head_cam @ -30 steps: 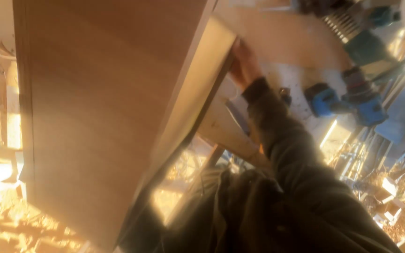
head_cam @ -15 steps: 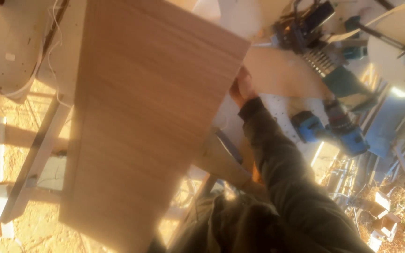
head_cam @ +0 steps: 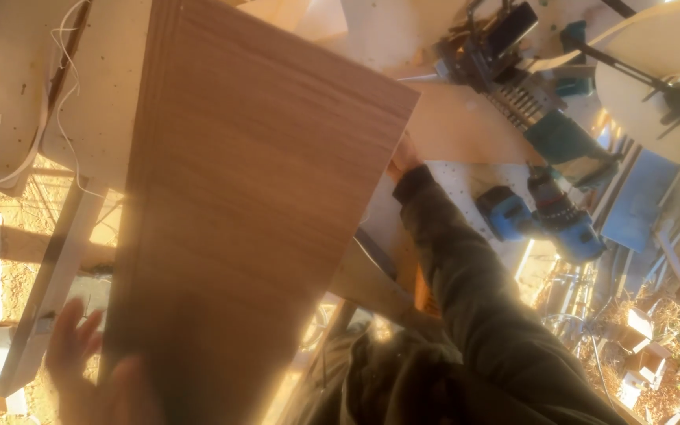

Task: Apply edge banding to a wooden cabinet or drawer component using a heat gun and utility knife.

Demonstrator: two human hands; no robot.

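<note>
A large brown wood-grain board fills the middle of the view, tilted over the pale workbench. My right hand grips the board's far right edge, with the dark sleeve running back toward me. At the lower left, my left hand is blurred. Its fingers are spread along the board's near left edge and the thumb lies on the face. Most of the workbench below is hidden by the board.
A blue cordless drill lies on the bench right of my arm. A dark power tool and a teal one sit farther back. A round pale panel is at the top right. A white cable hangs at the left. Sawdust and wood offcuts cover the floor.
The board has swung so its broad face is toward me and has shifted right. My left hand has come into view at its lower left edge. My right hand stays on the far edge.
</note>
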